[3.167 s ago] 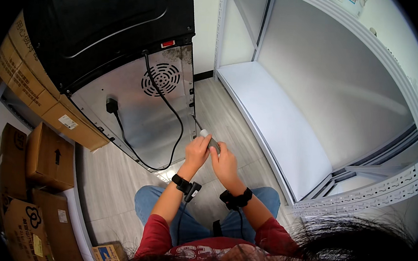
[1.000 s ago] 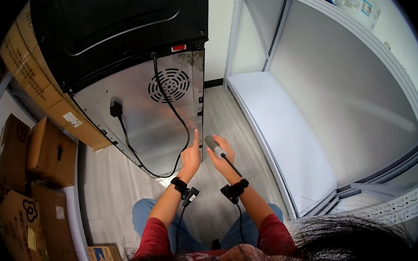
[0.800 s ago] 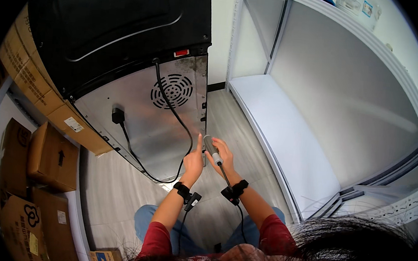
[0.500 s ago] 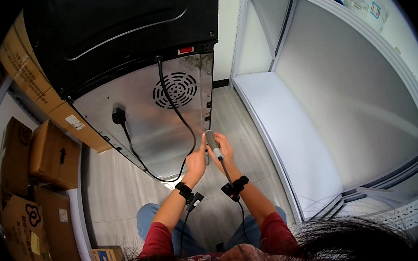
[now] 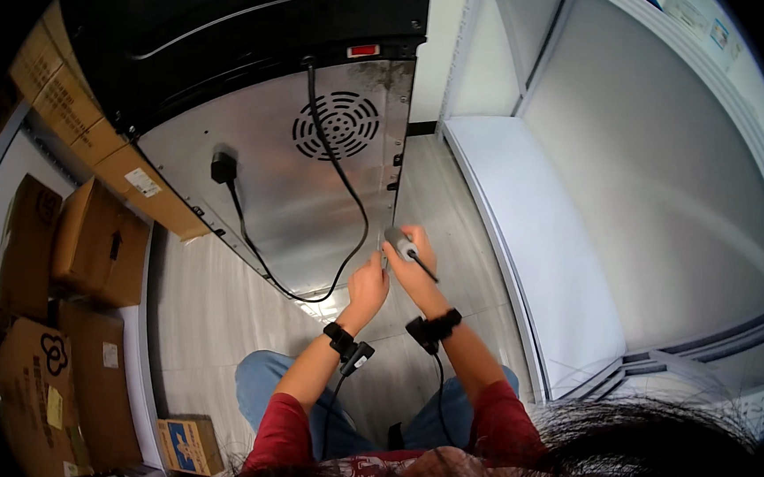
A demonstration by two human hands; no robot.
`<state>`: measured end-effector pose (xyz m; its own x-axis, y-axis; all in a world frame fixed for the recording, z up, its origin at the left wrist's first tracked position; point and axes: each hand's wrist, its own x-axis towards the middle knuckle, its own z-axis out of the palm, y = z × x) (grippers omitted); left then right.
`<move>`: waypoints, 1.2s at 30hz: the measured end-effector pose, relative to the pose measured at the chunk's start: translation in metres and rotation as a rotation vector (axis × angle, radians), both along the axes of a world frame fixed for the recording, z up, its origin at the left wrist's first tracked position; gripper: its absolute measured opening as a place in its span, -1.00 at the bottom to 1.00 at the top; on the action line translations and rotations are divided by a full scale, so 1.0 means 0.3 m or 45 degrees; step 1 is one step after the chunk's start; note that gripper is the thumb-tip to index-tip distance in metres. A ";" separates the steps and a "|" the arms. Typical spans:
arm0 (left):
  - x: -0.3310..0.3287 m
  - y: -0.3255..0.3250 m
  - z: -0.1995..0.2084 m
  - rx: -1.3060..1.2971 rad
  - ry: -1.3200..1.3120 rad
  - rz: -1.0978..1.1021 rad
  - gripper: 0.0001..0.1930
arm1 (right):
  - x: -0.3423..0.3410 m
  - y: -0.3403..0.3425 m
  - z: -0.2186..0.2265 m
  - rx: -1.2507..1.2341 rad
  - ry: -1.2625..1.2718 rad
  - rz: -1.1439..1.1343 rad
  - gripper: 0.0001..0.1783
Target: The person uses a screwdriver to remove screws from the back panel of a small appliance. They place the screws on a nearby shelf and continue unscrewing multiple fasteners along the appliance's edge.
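A tall black and metal appliance stands in front of me, its metal panel facing me. My right hand is closed around the grey handle of a screwdriver beside the panel's lower right edge. The screwdriver's dark shaft points back toward me and to the right, away from the panel. My left hand is at that same edge, just left of the right hand. Its fingers are curled together at the tips; what they pinch, if anything, is too small to make out.
A black power cord loops down the panel, its plug resting against the metal. Cardboard boxes fill a shelf on the left. A white shelf rack stands on the right. A small box sits on the floor at lower left.
The screwdriver has turned in my right hand, its shaft swinging outward to the right from along my wrist. My left index finger, stretched out before, is now curled. The view has shifted slightly.
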<state>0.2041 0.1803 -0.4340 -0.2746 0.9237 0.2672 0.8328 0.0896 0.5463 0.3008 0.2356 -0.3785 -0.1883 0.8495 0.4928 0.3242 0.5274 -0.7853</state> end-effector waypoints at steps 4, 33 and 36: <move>-0.036 -0.080 -0.131 -0.206 -0.325 0.075 -0.80 | 0.047 -0.139 -0.106 -0.153 -0.143 0.013 -0.61; -0.536 -0.289 -0.082 -0.354 -1.345 0.054 -0.88 | -0.052 -0.463 -0.267 -0.568 -0.984 0.546 -0.60; -0.557 -0.318 -0.104 -0.166 -1.467 0.058 -0.86 | -0.065 -0.495 -0.289 -0.450 -0.763 0.540 -0.58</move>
<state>0.0369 0.0849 -0.4651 -0.3269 0.9088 -0.2593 -0.1573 0.2182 0.9631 0.2813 0.0871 -0.4652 -0.6754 0.7334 -0.0778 0.5708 0.4530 -0.6848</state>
